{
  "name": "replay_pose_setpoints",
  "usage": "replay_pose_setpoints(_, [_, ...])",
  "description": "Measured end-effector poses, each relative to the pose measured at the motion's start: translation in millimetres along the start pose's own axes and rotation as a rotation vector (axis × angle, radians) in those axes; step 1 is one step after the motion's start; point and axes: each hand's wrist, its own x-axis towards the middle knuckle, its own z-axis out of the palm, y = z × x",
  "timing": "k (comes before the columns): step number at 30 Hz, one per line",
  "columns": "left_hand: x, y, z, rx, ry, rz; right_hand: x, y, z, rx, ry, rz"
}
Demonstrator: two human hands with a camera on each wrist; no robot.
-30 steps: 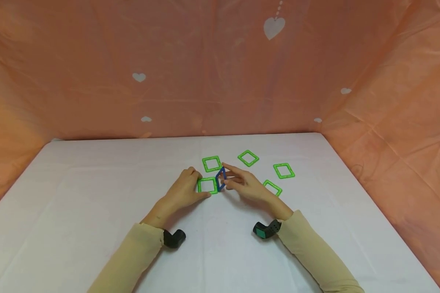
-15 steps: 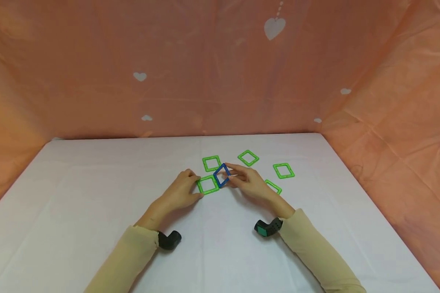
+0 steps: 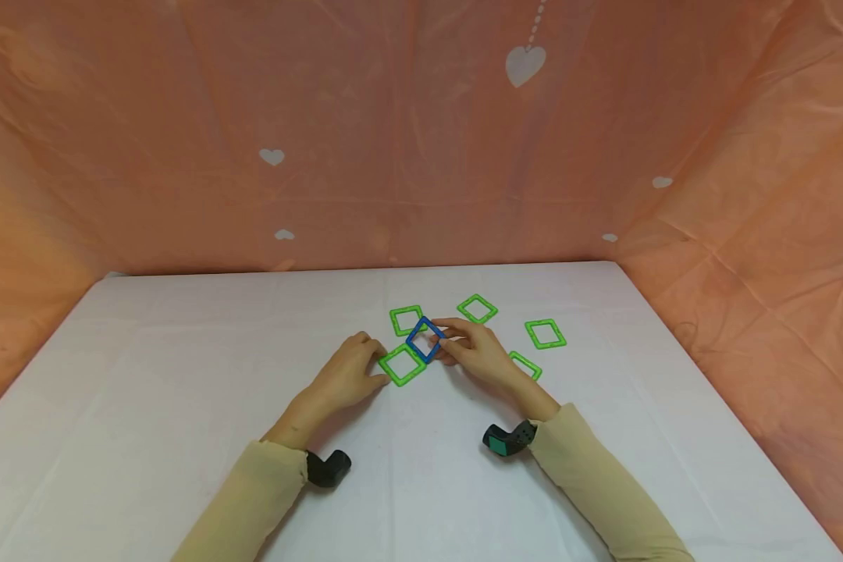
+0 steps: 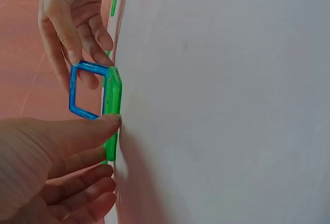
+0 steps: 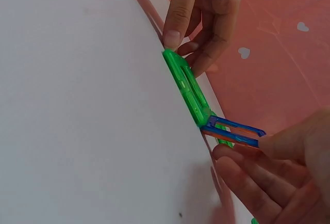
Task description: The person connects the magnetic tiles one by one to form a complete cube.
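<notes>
My left hand (image 3: pixel 351 371) pinches a green square magnetic tile (image 3: pixel 413 375), an open frame, at its left corner. In the left wrist view the thumb lies along the edge of that green tile (image 4: pixel 113 97). A blue square magnetic tile (image 3: pixel 415 329) is held between the thumb and fingers of my right hand (image 3: pixel 479 351). The blue tile slants up from the table, its lower edge right at the green tile's upper right edge. Seen from the right wrist, the blue tile (image 5: pixel 232 137) meets the end of the green one at an angle.
Behind the hands lies one green tile (image 3: pixel 405 309), with another green tile (image 3: pixel 487 302) to its right. Farther right is a third green tile (image 3: pixel 539 322). My right wrist partly covers one more green tile (image 3: pixel 525 360). A white cloth (image 3: pixel 183 375) covers the table, before an orange curtain (image 3: pixel 393 117).
The green tile in my left hand has turned counterclockwise into a diamond, and that thumb has shifted left. The blue tile has swung from nearly edge-on to showing its open face.
</notes>
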Motion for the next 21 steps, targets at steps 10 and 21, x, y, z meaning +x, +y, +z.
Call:
replay_pose_setpoints(10, [3.0, 2.3, 4.2, -0.043, -0.002, 0.032, 10.9, 4.5, 5.5, -0.118, -0.032, -0.001])
replay_pose_setpoints(21, [4.1, 5.9, 4.6, -0.079, -0.002, 0.036, 14.6, 3.6, 6.6, -0.128, -0.022, 0.002])
